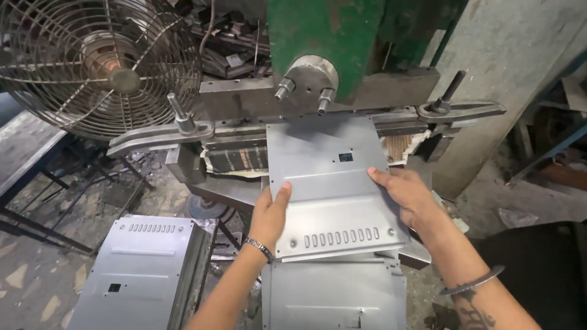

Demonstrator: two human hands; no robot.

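While both our hands steady it, the grey metal panel (333,183) lies half under the green press (324,36).
Our left hand (269,214) pinches the near left edge and our right hand (406,195) clasps the right edge, keeping it square; more panels (143,269) sit stacked lower left, within reach; a caged fan (98,61) stands beside.

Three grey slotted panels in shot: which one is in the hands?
The upper middle panel, under the green press, gripped by left hand and right hand; the others lie untouched below.
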